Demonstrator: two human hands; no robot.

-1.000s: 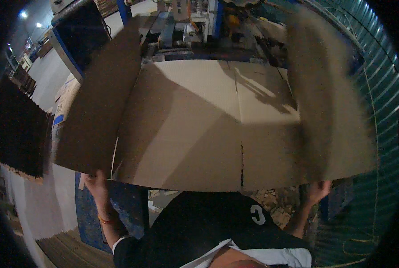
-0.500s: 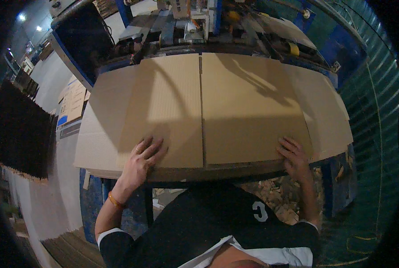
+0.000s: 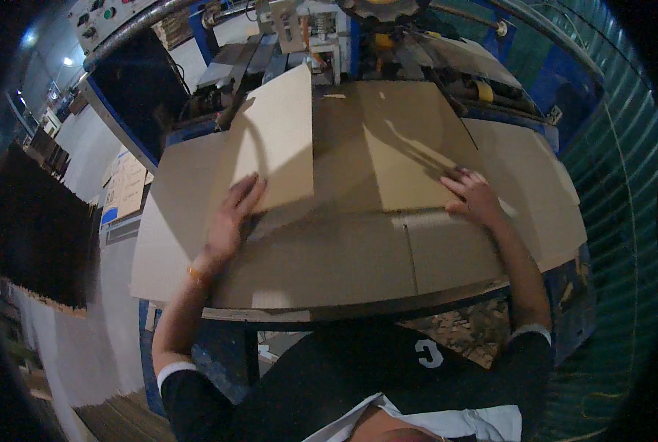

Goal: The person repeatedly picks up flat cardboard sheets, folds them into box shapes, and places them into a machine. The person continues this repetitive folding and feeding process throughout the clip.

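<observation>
A folded cardboard sheet [image 3: 336, 155] lies on a stack at the far edge of the bench, against the machine. Its left panel [image 3: 288, 140] is tilted up along the inner edge, and its right panel [image 3: 402, 173] lies lower, with a wide gap between the two. My left hand [image 3: 242, 202], slightly blurred, rests its outstretched fingers on the left panel near its outer side. On the right panel's near outer corner lies my right hand [image 3: 472, 197], fingers apart. Underneath spreads another cardboard sheet [image 3: 329, 265], topping the stack.
Beyond the sheets stands a blue-framed machine [image 3: 325, 55] with rollers and a control panel [image 3: 108, 18] at upper left. Cardboard scraps [image 3: 458, 331] litter the floor below the bench. A dark cardboard stack [image 3: 38, 228] is at left; a green corrugated wall [image 3: 623, 221] at right.
Both hands have moved away from me, and the folded sheet has slid toward the machine. Its panels have spread apart, the left one rising. More of the sheet underneath now shows.
</observation>
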